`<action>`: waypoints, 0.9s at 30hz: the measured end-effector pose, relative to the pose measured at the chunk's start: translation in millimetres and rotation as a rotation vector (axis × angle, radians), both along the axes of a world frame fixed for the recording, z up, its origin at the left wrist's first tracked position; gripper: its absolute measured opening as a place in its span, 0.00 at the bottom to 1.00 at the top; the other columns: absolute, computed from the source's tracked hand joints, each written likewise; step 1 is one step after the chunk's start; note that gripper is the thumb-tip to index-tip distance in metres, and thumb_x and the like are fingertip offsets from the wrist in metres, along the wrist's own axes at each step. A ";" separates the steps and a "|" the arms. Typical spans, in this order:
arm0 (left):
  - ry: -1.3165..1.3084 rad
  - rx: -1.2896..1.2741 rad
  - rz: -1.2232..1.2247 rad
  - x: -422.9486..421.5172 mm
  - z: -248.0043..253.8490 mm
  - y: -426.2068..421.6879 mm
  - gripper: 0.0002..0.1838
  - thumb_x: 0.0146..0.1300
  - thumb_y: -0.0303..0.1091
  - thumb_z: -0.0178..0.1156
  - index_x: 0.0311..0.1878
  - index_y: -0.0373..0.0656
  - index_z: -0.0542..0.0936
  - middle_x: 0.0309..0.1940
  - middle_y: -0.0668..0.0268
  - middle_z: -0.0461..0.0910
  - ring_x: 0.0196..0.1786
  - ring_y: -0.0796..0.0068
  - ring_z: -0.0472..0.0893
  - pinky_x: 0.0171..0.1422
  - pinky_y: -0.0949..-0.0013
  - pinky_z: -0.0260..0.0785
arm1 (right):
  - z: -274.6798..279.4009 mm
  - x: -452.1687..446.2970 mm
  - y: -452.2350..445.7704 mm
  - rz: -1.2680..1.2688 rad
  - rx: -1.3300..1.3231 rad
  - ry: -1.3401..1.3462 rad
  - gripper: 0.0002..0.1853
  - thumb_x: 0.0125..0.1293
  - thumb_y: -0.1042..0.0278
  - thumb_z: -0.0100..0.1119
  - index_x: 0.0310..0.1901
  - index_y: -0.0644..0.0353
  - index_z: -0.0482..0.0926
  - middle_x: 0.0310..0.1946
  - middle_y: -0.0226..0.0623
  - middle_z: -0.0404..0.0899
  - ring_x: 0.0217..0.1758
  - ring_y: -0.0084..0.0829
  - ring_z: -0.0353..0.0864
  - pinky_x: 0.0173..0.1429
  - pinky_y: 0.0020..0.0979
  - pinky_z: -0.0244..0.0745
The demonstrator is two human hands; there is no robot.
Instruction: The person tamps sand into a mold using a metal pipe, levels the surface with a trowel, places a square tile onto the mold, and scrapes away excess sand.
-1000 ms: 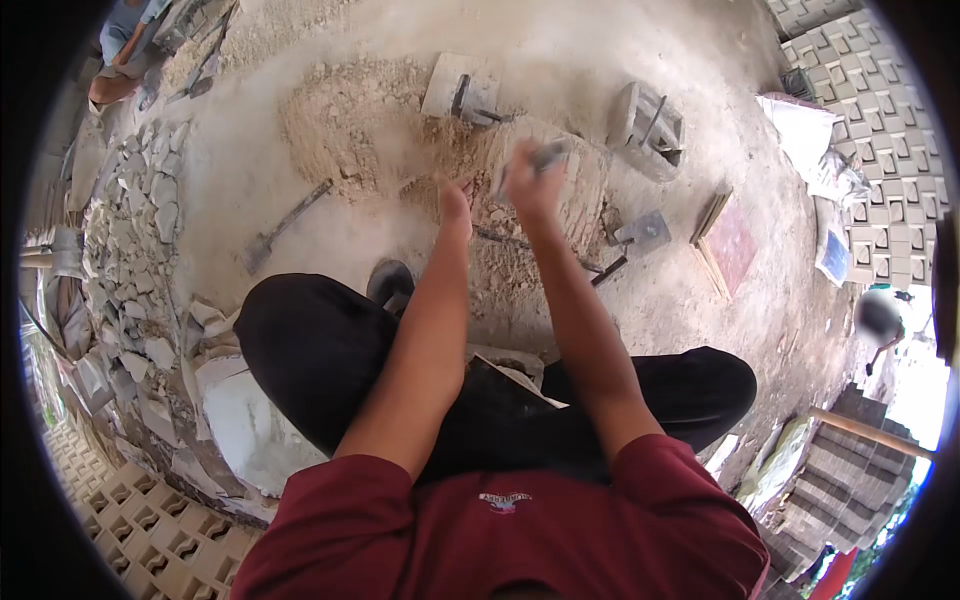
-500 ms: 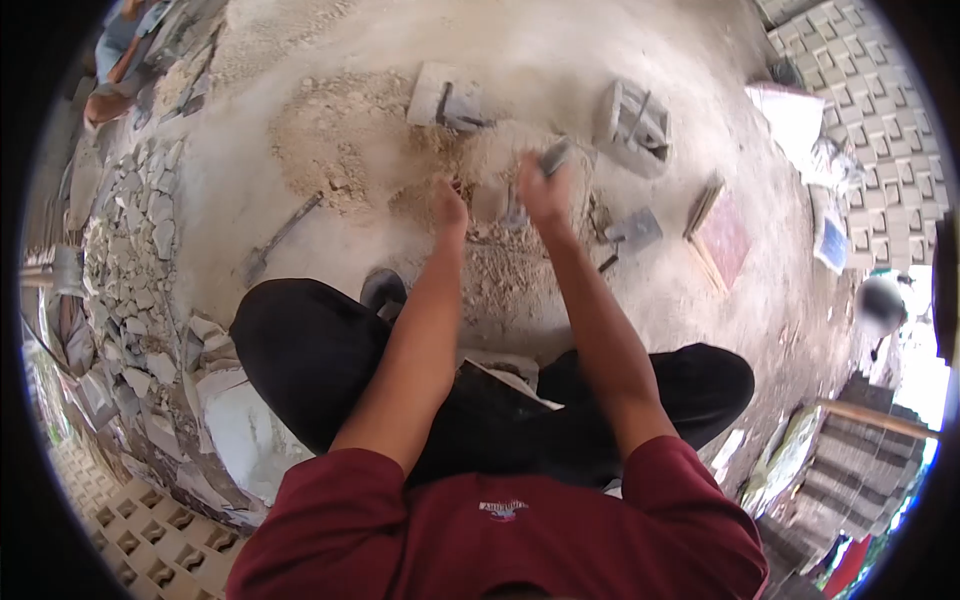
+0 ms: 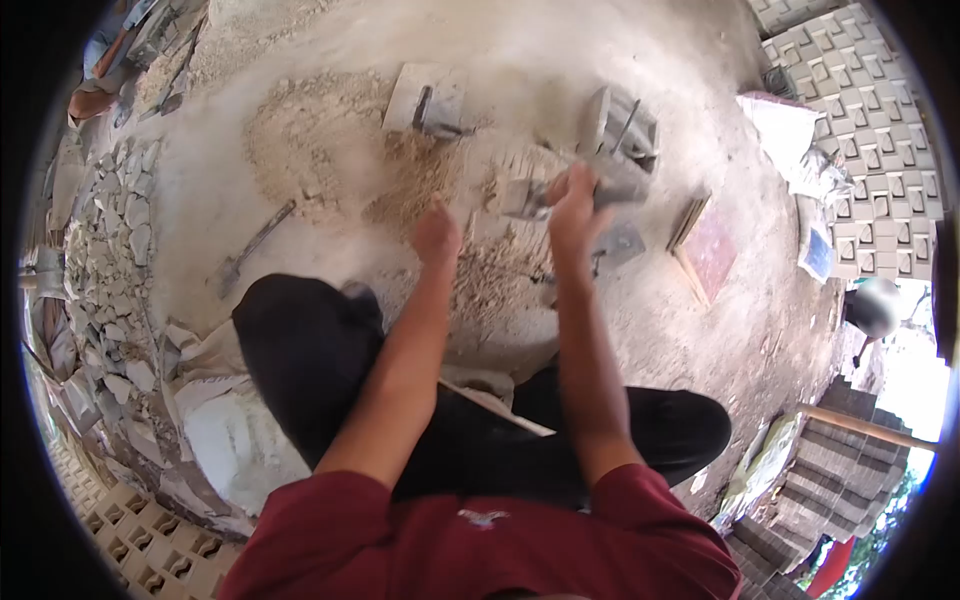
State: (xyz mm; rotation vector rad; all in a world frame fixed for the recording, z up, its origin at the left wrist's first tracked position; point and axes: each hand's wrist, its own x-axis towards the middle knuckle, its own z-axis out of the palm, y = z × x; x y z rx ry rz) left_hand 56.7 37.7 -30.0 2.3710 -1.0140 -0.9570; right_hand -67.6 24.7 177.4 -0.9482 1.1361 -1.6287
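My right hand [image 3: 574, 215] is closed around a grey tool [image 3: 622, 180] that is smeared by motion and shows on both sides of the fist. Its exact kind cannot be made out. Below and left of it, my left hand [image 3: 437, 235] is curled into a fist over the loose soil [image 3: 490, 265]; whatever may be inside it is hidden. A flat grey metal plate [image 3: 622, 242] lies just beyond my right wrist. Past the hands stands a grey box-shaped mould [image 3: 600, 120] with a bar across its top.
A square board [image 3: 400, 105] with a dark tool on it lies at the back. A long-handled tool [image 3: 258, 245] rests left, near broken stone pieces [image 3: 115, 230]. A reddish board [image 3: 712, 250] is on the right. Another person [image 3: 105, 55] is at upper left. Patterned blocks [image 3: 885, 140] stand right.
My right hand has moved right and slightly nearer me, with the grey tool swinging rightward. My left hand has come slightly left and nearer. The whole view has shifted a little.
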 end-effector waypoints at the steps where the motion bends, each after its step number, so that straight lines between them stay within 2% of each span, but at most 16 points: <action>1: 0.004 -0.026 0.010 -1.9 3.5 -11.1 0.35 0.74 0.54 0.33 0.32 0.33 0.80 0.28 0.49 0.81 0.34 0.44 0.80 0.45 0.47 0.71 | -39.9 -6.5 -6.6 -0.011 -0.308 0.160 0.18 0.68 0.72 0.45 0.17 0.54 0.60 0.13 0.24 0.59 0.15 0.17 0.55 0.19 0.25 0.52; 2: -0.057 -0.156 0.064 -2.8 4.0 -15.9 0.35 0.75 0.54 0.32 0.32 0.33 0.80 0.27 0.49 0.80 0.34 0.44 0.80 0.45 0.47 0.70 | -93.4 -18.9 -21.1 0.035 -0.258 0.278 0.18 0.68 0.72 0.46 0.18 0.54 0.61 0.13 0.24 0.60 0.15 0.17 0.55 0.19 0.25 0.52; 3: -0.122 -0.269 0.108 -3.8 1.8 -13.6 0.36 0.75 0.54 0.31 0.31 0.33 0.80 0.26 0.49 0.80 0.34 0.45 0.79 0.46 0.48 0.70 | -95.9 -11.6 -27.8 0.015 -0.126 0.211 0.17 0.68 0.72 0.47 0.19 0.53 0.61 0.13 0.24 0.60 0.15 0.17 0.56 0.19 0.25 0.53; 7: -0.010 -0.324 -0.068 6.8 21.1 -24.2 0.33 0.74 0.53 0.32 0.34 0.34 0.78 0.30 0.49 0.79 0.37 0.44 0.78 0.47 0.46 0.68 | -24.0 5.5 -29.9 -0.031 0.107 0.042 0.17 0.71 0.70 0.48 0.21 0.56 0.64 0.13 0.21 0.61 0.16 0.14 0.60 0.24 0.21 0.56; 8: -0.100 -0.535 -0.019 4.6 12.5 -29.6 0.30 0.74 0.51 0.33 0.36 0.35 0.77 0.32 0.49 0.78 0.39 0.44 0.77 0.48 0.46 0.67 | -22.7 -4.5 -32.6 0.046 -0.063 0.191 0.16 0.69 0.73 0.48 0.21 0.56 0.64 0.14 0.21 0.61 0.16 0.14 0.60 0.22 0.21 0.54; 9: -0.188 -0.720 0.028 -0.4 3.8 -18.6 0.28 0.74 0.49 0.34 0.38 0.35 0.76 0.35 0.49 0.78 0.41 0.44 0.77 0.49 0.46 0.67 | -22.7 -4.7 -24.5 0.056 -0.049 0.194 0.16 0.69 0.73 0.48 0.21 0.56 0.64 0.14 0.21 0.61 0.16 0.14 0.60 0.22 0.21 0.54; 11: -0.171 -0.736 0.009 -0.3 4.0 -15.8 0.26 0.74 0.48 0.35 0.40 0.35 0.76 0.37 0.48 0.78 0.43 0.44 0.76 0.50 0.46 0.66 | -14.6 2.0 -24.3 0.026 -0.062 -0.054 0.18 0.68 0.74 0.49 0.18 0.55 0.63 0.14 0.21 0.61 0.16 0.14 0.59 0.20 0.23 0.53; 12: -0.151 -0.746 -0.009 2.8 5.7 -16.4 0.24 0.73 0.47 0.36 0.42 0.36 0.76 0.39 0.48 0.78 0.44 0.44 0.76 0.51 0.46 0.66 | -64.1 -6.9 -31.3 0.054 -0.096 0.120 0.20 0.66 0.74 0.50 0.16 0.54 0.61 0.13 0.22 0.60 0.16 0.15 0.59 0.20 0.24 0.52; 15: -0.138 -0.629 -0.032 0.6 2.1 -12.6 0.23 0.73 0.46 0.37 0.45 0.36 0.76 0.40 0.47 0.78 0.45 0.44 0.76 0.53 0.47 0.66 | -87.9 6.3 -57.4 0.099 -0.027 0.378 0.20 0.66 0.75 0.49 0.15 0.56 0.60 0.12 0.22 0.58 0.16 0.14 0.58 0.19 0.24 0.51; 17: -0.175 -0.630 -0.026 -7.6 2.6 -2.6 0.23 0.73 0.45 0.36 0.46 0.36 0.76 0.41 0.47 0.78 0.45 0.44 0.76 0.53 0.47 0.65 | -50.9 8.0 -55.6 0.090 0.034 0.356 0.18 0.65 0.74 0.50 0.16 0.58 0.63 0.13 0.23 0.60 0.16 0.15 0.57 0.19 0.25 0.49; 20: -0.219 -0.670 0.028 -5.5 0.0 -16.3 0.22 0.73 0.44 0.36 0.48 0.36 0.76 0.41 0.46 0.78 0.46 0.43 0.76 0.54 0.47 0.65 | 4.1 9.0 -55.0 0.057 -0.017 0.069 0.15 0.62 0.72 0.54 0.18 0.61 0.67 0.13 0.25 0.61 0.17 0.17 0.60 0.20 0.29 0.51; 21: -0.210 -0.679 0.018 -0.6 -1.4 -16.2 0.22 0.73 0.43 0.37 0.49 0.36 0.75 0.41 0.46 0.78 0.46 0.43 0.75 0.53 0.48 0.65 | -23.1 9.9 -60.2 0.060 -0.019 0.054 0.15 0.62 0.72 0.54 0.18 0.61 0.67 0.13 0.25 0.61 0.17 0.17 0.60 0.20 0.29 0.51; 23: -0.201 -0.717 0.005 5.7 2.1 -19.4 0.21 0.72 0.43 0.38 0.50 0.37 0.75 0.41 0.47 0.78 0.46 0.43 0.76 0.53 0.48 0.65 | -94.4 9.7 -79.3 0.052 -0.236 0.356 0.16 0.63 0.72 0.54 0.17 0.62 0.66 0.12 0.27 0.59 0.16 0.19 0.60 0.20 0.32 0.52; 24: -0.165 -0.740 -0.013 0.3 3.0 -12.3 0.21 0.72 0.42 0.39 0.51 0.37 0.75 0.42 0.47 0.78 0.46 0.43 0.76 0.53 0.48 0.66 | -77.8 8.0 -93.4 -0.168 -0.783 1.033 0.16 0.66 0.77 0.50 0.19 0.54 0.65 0.15 0.25 0.66 0.14 0.17 0.62 0.18 0.23 0.53; 25: -0.157 -0.727 -0.028 -4.0 2.6 -1.1 0.21 0.72 0.42 0.39 0.51 0.37 0.75 0.42 0.47 0.78 0.46 0.43 0.76 0.53 0.48 0.66 | -69.7 9.7 -96.5 -0.173 -0.763 1.041 0.16 0.66 0.77 0.50 0.19 0.54 0.65 0.15 0.25 0.66 0.14 0.17 0.62 0.18 0.23 0.53; 27: -0.067 -0.686 0.013 -0.3 6.2 -12.6 0.23 0.72 0.46 0.38 0.53 0.37 0.74 0.46 0.47 0.77 0.51 0.43 0.75 0.57 0.49 0.64 | -56.8 21.0 -115.1 -0.004 -0.030 0.434 0.16 0.62 0.70 0.56 0.19 0.65 0.67 0.14 0.31 0.62 0.20 0.20 0.62 0.23 0.34 0.59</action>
